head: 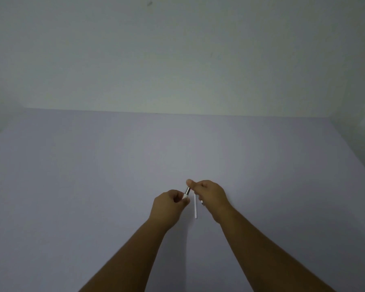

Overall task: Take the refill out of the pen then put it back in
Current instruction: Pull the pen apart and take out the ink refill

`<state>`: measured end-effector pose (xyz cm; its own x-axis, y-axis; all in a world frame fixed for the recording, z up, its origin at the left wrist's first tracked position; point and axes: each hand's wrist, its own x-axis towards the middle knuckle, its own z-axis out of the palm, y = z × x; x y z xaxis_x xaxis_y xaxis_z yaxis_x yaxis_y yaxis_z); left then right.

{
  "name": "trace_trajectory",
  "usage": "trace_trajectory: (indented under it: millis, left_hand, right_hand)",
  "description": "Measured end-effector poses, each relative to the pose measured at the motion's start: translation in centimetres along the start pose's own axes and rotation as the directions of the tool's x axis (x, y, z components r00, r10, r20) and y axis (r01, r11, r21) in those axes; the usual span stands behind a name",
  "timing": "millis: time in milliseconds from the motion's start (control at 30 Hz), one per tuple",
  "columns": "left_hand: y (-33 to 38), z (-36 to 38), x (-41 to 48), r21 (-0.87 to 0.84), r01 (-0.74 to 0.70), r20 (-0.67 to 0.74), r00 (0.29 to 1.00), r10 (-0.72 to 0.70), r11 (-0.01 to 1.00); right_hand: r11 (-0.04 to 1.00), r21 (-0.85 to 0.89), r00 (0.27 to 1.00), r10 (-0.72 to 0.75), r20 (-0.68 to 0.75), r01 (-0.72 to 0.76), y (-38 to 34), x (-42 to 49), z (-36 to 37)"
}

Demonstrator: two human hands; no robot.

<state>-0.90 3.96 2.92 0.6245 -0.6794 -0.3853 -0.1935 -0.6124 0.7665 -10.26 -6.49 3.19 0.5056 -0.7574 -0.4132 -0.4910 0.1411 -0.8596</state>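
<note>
Both hands meet above the table near its middle. My left hand (170, 204) is closed around the white lower end of a pen (186, 191). The pen's grey metallic end points up and right, where my right hand (208, 191) pinches it between thumb and fingers. A thin white stick, probably the refill or a pen part (195, 208), lies on the table just below the hands. A small dark tip (202, 202) shows under my right hand; I cannot tell what it belongs to.
The pale lilac table (93, 186) spreads wide on all sides. A plain wall (177, 60) rises behind its far edge, and another wall closes in on the right.
</note>
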Motion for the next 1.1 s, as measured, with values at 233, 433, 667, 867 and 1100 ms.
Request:
trace_trajectory:
  millis: [233,433,667,867,1100]
  left_hand:
    - [0.9,-1.0,-1.0,-0.020,-0.086,0.082,0.993,0.087,0.996]
    - [1.3,-2.6,-1.7,0.001,-0.151,0.161,0.976,0.149,0.989]
    - [1.5,-3.0,-2.1,0.132,-0.225,0.134,0.969,0.208,0.965]
    - [1.9,-3.2,-2.6,0.168,-0.258,0.142,0.961,0.236,0.951]
    - [2.1,-3.5,-3.1,0.181,-0.259,0.137,0.962,0.236,0.949]
  right_hand:
    - [0.994,0.090,0.992,-0.078,0.096,0.070,-1.4,-1.3,-0.4]
    - [0.969,0.248,0.970,-0.063,0.233,0.003,-1.6,-2.2,-1.5]
    - [0.985,0.168,0.968,-0.077,0.239,0.037,-1.8,-2.6,-2.1]
    - [0.992,0.123,0.976,-0.033,0.216,0.007,-2.2,-3.0,-2.3]
    - [0.984,0.173,0.966,-0.011,0.258,-0.035,-2.6,-3.1,-2.4]
